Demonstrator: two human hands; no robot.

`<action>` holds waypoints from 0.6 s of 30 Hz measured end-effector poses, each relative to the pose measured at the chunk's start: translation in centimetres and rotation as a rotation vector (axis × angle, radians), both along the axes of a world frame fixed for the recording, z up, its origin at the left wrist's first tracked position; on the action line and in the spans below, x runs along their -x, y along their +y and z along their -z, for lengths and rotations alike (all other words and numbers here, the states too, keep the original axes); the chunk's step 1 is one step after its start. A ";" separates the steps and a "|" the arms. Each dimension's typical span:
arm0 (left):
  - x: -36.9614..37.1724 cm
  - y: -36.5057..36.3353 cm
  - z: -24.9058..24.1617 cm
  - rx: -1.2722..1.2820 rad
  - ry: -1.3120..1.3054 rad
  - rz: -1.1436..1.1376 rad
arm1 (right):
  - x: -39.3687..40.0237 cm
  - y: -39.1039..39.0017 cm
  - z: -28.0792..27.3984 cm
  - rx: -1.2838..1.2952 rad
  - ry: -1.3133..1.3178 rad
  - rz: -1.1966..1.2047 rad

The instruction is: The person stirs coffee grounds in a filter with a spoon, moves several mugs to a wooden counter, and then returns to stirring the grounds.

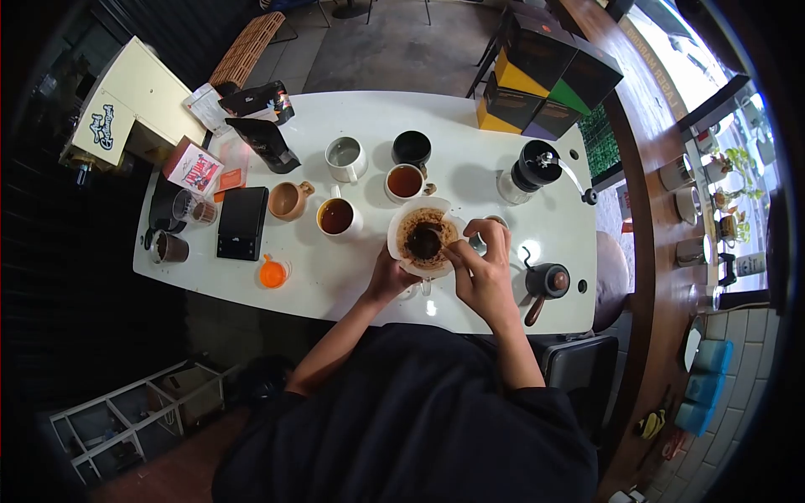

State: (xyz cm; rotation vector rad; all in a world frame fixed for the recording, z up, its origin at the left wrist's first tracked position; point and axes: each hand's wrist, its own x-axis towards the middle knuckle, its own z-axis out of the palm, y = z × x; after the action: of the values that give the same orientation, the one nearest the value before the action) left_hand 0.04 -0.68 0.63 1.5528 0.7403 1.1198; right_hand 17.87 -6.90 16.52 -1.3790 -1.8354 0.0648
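A white paper coffee filter (457, 220) sits in a dripper. Wet brown coffee grounds (422, 241) line its walls and lie dark at the bottom. My left hand (390, 277) is closed around the dripper's lower left side. Over the filter's right edge, my right hand (482, 268) has its fingertips pinched together; what they grip is too small to make out. Beneath the dripper, a clear glass handle (426, 287) shows. Just behind the filter stands a cup of reddish-brown coffee (404, 181), and to the left is a white mug of coffee (338, 216).
A gooseneck kettle (547, 282) and a hand grinder (537, 166) stand on the right. Further left are a brown cup (288, 201), a black scale (242, 223) and an orange scoop (272, 272). A grey mug (345, 159), a black cup (412, 148) and stacked boxes (545, 75) stand at the back.
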 end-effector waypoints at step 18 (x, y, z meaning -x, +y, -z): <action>-0.2 -0.2 -0.9 0.031 0.039 0.035 | -0.2 0.4 0.0 0.000 -0.023 0.001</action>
State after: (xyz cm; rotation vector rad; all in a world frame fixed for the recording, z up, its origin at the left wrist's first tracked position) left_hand 0.23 -0.84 1.50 1.5596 0.7505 1.0508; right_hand 18.09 -6.51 16.56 -1.3857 -1.8540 0.0486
